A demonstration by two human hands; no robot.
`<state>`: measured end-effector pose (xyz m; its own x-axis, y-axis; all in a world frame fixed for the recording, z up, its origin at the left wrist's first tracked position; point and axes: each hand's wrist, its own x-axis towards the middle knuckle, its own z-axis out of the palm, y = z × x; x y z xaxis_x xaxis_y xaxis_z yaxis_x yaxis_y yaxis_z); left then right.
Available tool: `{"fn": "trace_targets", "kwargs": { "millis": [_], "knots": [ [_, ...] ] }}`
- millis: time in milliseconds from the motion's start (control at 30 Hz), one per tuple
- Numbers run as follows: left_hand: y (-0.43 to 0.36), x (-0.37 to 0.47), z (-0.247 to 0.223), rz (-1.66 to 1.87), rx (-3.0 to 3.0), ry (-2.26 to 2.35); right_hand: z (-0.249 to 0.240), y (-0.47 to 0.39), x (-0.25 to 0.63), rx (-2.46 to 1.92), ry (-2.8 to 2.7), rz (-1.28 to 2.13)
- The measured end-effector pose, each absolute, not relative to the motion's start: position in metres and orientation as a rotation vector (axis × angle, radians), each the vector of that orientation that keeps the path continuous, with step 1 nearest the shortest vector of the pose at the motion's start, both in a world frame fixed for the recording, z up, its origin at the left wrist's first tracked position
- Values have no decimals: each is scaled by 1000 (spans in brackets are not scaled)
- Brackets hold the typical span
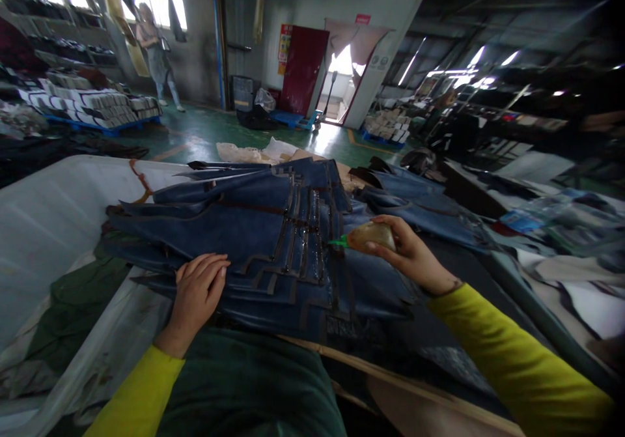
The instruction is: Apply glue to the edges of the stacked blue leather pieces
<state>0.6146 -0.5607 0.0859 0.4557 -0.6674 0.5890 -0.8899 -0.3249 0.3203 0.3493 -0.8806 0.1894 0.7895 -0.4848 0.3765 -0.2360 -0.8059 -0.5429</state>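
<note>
A stack of cut blue fabric pieces (254, 228) lies fanned out in front of me, their overlapping edges shining wet and dark. My left hand (198, 290) rests flat on the near left part of the stack, fingers together and pointing right. My right hand (407, 251) grips a small yellowish squeeze bottle (374, 235) with a green nozzle. The nozzle tip touches the glossy edges at the right side of the stack. Both arms wear yellow sleeves.
A white bin (49, 222) stands at my left with green cloth (73, 307) inside. More blue pieces (415, 206) lie behind my right hand. Cluttered tables fill the right side. A person (156, 53) stands far back left near stacked goods (88, 105).
</note>
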Motion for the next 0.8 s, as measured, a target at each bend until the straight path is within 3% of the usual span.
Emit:
{"fn": "trace_targets", "kwargs": {
  "millis": [800],
  "knots": [
    [-560, 615, 83, 468, 2104, -1313, 181, -956, 407, -2533, 571, -989]
  ]
}}
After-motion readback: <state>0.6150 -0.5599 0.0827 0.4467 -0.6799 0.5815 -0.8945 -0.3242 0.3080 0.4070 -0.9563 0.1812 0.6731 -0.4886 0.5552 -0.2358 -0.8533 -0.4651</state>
